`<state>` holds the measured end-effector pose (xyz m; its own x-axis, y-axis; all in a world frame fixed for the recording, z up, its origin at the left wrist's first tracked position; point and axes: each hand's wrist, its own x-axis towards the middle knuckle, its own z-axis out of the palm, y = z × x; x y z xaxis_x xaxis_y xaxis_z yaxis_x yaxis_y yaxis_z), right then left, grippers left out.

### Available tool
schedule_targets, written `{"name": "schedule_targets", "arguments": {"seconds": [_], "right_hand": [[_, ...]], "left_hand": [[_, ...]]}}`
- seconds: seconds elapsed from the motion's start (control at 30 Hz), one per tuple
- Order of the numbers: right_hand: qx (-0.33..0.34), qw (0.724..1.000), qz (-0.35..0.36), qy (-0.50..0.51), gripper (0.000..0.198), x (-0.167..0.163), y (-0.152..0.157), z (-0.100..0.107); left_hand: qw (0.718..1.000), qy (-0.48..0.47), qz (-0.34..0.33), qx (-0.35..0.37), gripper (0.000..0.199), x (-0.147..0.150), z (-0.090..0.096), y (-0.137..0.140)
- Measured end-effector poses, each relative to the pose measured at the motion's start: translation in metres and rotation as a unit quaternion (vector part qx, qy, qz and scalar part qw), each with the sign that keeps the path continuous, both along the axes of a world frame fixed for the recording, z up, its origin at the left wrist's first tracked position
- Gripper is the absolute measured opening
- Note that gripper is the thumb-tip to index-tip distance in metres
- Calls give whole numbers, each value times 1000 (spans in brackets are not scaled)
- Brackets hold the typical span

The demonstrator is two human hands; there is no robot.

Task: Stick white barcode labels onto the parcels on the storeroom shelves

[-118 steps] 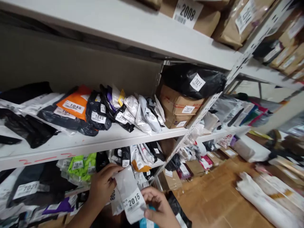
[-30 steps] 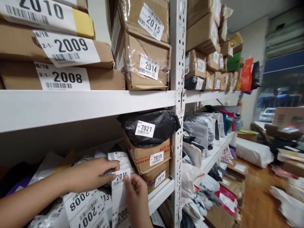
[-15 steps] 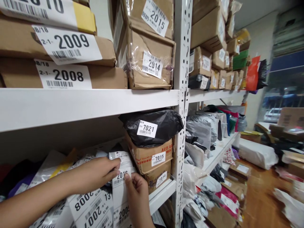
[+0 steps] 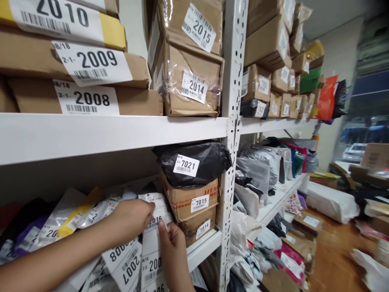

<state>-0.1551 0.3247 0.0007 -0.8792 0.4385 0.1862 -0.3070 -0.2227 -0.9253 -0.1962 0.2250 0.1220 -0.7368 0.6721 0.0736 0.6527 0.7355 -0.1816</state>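
1. Upper left of the frame: box 2009 (image 4: 91,65) lies on box 2008 (image 4: 88,99), which rests on the upper shelf (image 4: 112,134).
2. Right of them, box 2015 (image 4: 197,26) sits on box 2014 (image 4: 193,85).
3. Centre, under that shelf: bag 7021 (image 4: 191,162) on box 7015 (image 4: 196,198), over box 7014 (image 4: 200,227).
4. Lower left: parcel 2016 (image 4: 156,219) stands just left of those boxes, probably touching, between the left hand (image 4: 130,219) and right hand (image 4: 172,243).

Left forearm stretched in from the lower left, left hand (image 4: 130,217) palm-down with fingertips pinched together in a closed grip, right hand (image 4: 172,243) raised from below, fingers curled, thumb and forefinger tips pressed up beside the left fingertips
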Motion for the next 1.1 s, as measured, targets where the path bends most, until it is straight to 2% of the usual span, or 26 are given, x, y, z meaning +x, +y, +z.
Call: {"name": "schedule_targets", "arguments": {"seconds": [0.07,0.23,0.37,0.5,0.6,0.67,0.77,0.83,0.9,0.97,1.0,1.03,1.07,1.1], "right_hand": [[-8,1000,-6,-2,60,1,-1,-1],[-41,997,65,9,56,2,2,-4],[-11,999,32,-8,60,16,3,3],[25,997,67,-9,62,65,14,6],[57,996,75,-10,59,116,41,-11],[32,995,83,-36,56,150,67,-30],[-49,995,-1,-84,44,197,113,-53],[-97,986,-90,-99,45,224,146,-61],[-131,971,-169,-103,51,249,178,-66],[-158,953,-229,-118,58,269,204,-71],[-167,945,-250,-127,59,277,213,-75],[-171,941,-259,-137,58,283,219,-79],[-168,940,-258,-146,55,287,220,-83],[-160,944,-244,-153,51,290,217,-88]], "left_hand": [[1000,15,6,-3,33,2,-2,4],[999,27,35,-16,34,6,-4,11],[998,27,60,-25,31,13,-1,16],[996,34,74,-19,30,21,0,16],[995,54,86,4,47,27,-4,13],[994,70,87,12,52,29,-6,15],[992,80,93,1,35,35,-5,22],[991,85,106,-3,33,48,-2,25],[988,105,111,6,35,74,-2,23],[989,115,79,46,40,113,-14,15],[988,97,28,114,41,134,-25,11],[982,37,-46,180,41,156,-41,7],[968,-39,-91,231,40,176,-60,4],[955,-102,-92,263,39,194,-81,4]]}}
